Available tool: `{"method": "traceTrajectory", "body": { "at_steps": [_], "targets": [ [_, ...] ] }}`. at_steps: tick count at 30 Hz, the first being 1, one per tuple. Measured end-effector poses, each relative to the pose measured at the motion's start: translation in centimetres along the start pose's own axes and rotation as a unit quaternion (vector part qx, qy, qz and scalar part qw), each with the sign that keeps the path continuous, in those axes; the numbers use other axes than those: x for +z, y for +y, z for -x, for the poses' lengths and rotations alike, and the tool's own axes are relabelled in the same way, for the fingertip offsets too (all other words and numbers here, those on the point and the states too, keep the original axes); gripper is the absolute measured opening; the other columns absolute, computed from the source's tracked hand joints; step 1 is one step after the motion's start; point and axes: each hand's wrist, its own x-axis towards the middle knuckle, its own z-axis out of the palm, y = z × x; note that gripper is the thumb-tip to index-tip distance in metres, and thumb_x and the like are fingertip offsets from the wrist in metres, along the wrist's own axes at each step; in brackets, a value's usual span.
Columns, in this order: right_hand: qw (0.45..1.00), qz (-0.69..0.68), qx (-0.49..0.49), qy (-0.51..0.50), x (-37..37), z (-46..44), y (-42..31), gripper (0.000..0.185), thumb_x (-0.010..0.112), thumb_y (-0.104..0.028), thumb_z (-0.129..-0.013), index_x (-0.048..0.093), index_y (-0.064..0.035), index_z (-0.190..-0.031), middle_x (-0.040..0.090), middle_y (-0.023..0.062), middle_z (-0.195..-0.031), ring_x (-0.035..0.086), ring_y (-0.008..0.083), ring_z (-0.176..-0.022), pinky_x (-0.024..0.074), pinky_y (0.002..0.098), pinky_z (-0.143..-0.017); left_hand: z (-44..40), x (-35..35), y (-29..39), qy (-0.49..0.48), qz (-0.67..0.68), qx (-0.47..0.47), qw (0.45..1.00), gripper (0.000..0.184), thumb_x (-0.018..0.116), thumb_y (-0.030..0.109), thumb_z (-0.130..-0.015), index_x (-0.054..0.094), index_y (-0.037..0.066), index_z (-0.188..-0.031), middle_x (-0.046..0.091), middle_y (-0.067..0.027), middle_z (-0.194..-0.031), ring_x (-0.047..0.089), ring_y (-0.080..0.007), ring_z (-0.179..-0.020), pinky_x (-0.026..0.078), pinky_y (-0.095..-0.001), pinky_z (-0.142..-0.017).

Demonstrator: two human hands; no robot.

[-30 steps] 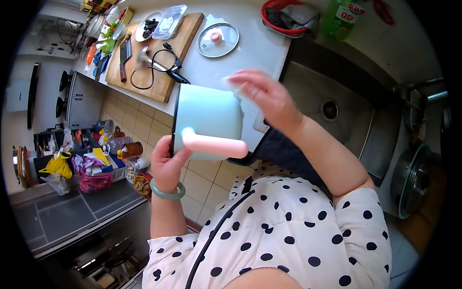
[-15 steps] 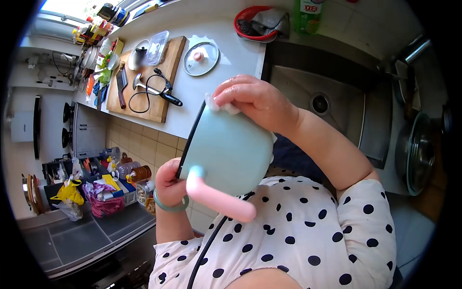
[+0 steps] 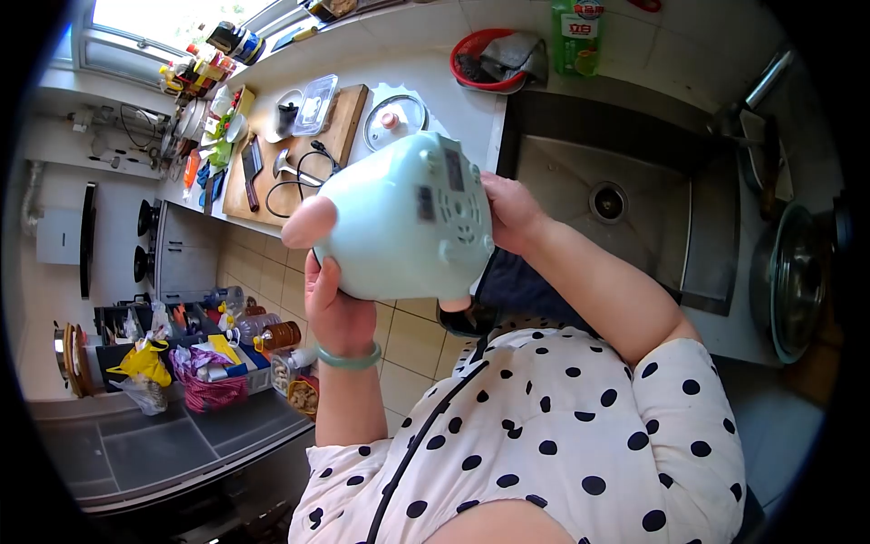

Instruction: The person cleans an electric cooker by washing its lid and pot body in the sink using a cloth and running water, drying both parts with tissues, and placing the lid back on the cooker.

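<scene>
electric pot [image 3: 385, 222], mint green, is held in the air in front of the torso, tilted so that its vented base [image 3: 460, 204] with two labels shows; its pink handle [image 3: 310, 222] points away from the base. the hands are apart, both on the pot: the left hand [image 3: 342, 304], with a green bangle [image 3: 349, 359] at the wrist, clamps the side below the handle, thumb on the outer wall, while the right hand [image 3: 517, 213] touches the base edge, fingers hidden, so whether it grips cannot be told. beyond the pot, on the tabletop [image 3: 476, 109], a glass lid [image 3: 408, 127] with a pink knob lies beside a wooden chopping board [image 3: 343, 131], which bears a cleaver [image 3: 252, 168], a ladle [image 3: 288, 167], a black cord [image 3: 304, 184] and a clear plastic container [image 3: 315, 104]. a red basket [image 3: 467, 50] holding a grey cloth [image 3: 514, 56] sits near the metal sink [image 3: 562, 186], by a green detergent bottle [image 3: 577, 41]
</scene>
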Motion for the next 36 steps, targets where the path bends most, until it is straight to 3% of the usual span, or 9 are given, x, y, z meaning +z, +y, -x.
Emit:
{"method": "traceTrajectory", "body": {
  "at_steps": [4,12,16,18,20,22,29,33,36],
  "targets": [
    [0.995,-0.067,0.008,0.071,0.6,0.5,1.3,0.022,0.046,-0.01,-0.086,0.053,0.0013,-0.103,0.057,0.0105,-0.101,0.054,0.0172,-0.093,0.043,0.0327,-0.084,-0.3,-0.7,-1.3,0.059,0.089,-0.022,0.994,0.036,0.055,0.014,-0.085,0.044,0.003,-0.117,0.051,-0.0094,-0.116,0.049,-0.0226,-0.108,0.038,-0.041,-0.095],
    [0.983,0.043,0.091,0.154,2.1,3.6,3.4,0.026,0.048,-0.008,-0.084,0.052,0.0037,-0.107,0.055,0.0113,-0.103,0.052,0.0178,-0.093,0.0416,0.031,-0.085,-0.8,-0.7,-3.0,0.102,-0.085,0.116,0.984,0.03,0.059,0.014,-0.083,0.048,0.002,-0.108,0.056,-0.0085,-0.104,0.054,-0.0188,-0.096,0.045,-0.0343,-0.085],
    [0.96,0.207,-0.09,0.167,3.9,6.5,1.7,0.019,0.05,-0.007,-0.085,0.053,-0.0008,-0.102,0.056,0.0056,-0.096,0.052,0.0145,-0.09,0.0418,0.0265,-0.082,-0.5,-1.7,-2.7,0.105,-0.217,0.099,0.965,0.026,0.061,0.012,-0.081,0.051,0.001,-0.103,0.058,-0.0065,-0.096,0.055,-0.0138,-0.087,0.045,-0.0291,-0.079],
    [0.862,0.426,-0.267,0.072,6.3,6.4,-0.4,0.023,0.053,-0.004,-0.081,0.053,-0.0035,-0.104,0.056,0.0068,-0.097,0.053,0.0183,-0.092,0.0418,0.0284,-0.084,0.0,-1.5,-3.1,0.075,-0.289,0.079,0.951,0.025,0.061,0.011,-0.081,0.052,0.0,-0.102,0.057,-0.0057,-0.094,0.054,-0.012,-0.086,0.044,-0.0269,-0.077],
    [0.635,0.617,-0.461,-0.067,8.5,5.2,-2.1,0.028,0.054,-0.002,-0.079,0.053,-0.0039,-0.106,0.056,0.0098,-0.101,0.053,0.0219,-0.097,0.0421,0.0295,-0.086,0.3,-1.1,-3.9,0.046,-0.32,0.068,0.944,0.023,0.061,0.009,-0.08,0.052,0.0,-0.1,0.057,-0.0039,-0.092,0.052,-0.0096,-0.082,0.043,-0.0239,-0.074],
    [0.455,0.754,-0.467,-0.085,10.5,4.4,-1.9,0.029,0.056,-0.003,-0.074,0.055,-0.0038,-0.102,0.055,0.0121,-0.102,0.053,0.0261,-0.1,0.0416,0.0324,-0.087,0.4,-0.5,-4.8,0.021,-0.312,0.07,0.947,0.019,0.062,0.007,-0.081,0.053,0.001,-0.097,0.057,-0.0011,-0.088,0.051,-0.0067,-0.078,0.042,-0.0202,-0.07],
    [0.414,0.789,-0.445,-0.096,6.6,5.6,-2.5,0.035,0.059,-0.006,-0.069,0.053,-0.0047,-0.103,0.055,0.0102,-0.105,0.055,0.0272,-0.093,0.0445,0.0357,-0.082,1.1,-0.5,-4.0,0.034,-0.288,0.046,0.956,0.014,0.061,0.005,-0.08,0.055,0.001,-0.092,0.057,-0.0005,-0.085,0.051,-0.006,-0.075,0.041,-0.019,-0.068],
    [0.553,0.773,-0.31,-0.03,1.5,5.9,-4.0,0.034,0.059,-0.004,-0.075,0.052,-0.0054,-0.108,0.057,0.0126,-0.098,0.056,0.027,-0.09,0.0455,0.0352,-0.078,0.7,-0.6,-2.4,0.015,-0.3,0.048,0.953,0.014,0.06,0.007,-0.081,0.053,0.0,-0.091,0.057,-0.0008,-0.083,0.05,-0.0055,-0.074,0.042,-0.0194,-0.068],
    [0.726,0.621,-0.269,0.12,1.7,6.0,-2.4,0.03,0.057,-0.007,-0.08,0.051,-0.0047,-0.11,0.057,0.0134,-0.099,0.057,0.0244,-0.089,0.0449,0.0311,-0.078,0.3,0.1,-2.3,0.018,-0.288,0.021,0.957,0.018,0.061,0.01,-0.08,0.053,0.001,-0.094,0.057,-0.002,-0.085,0.051,-0.007,-0.076,0.042,-0.0212,-0.07]
  ]
}}
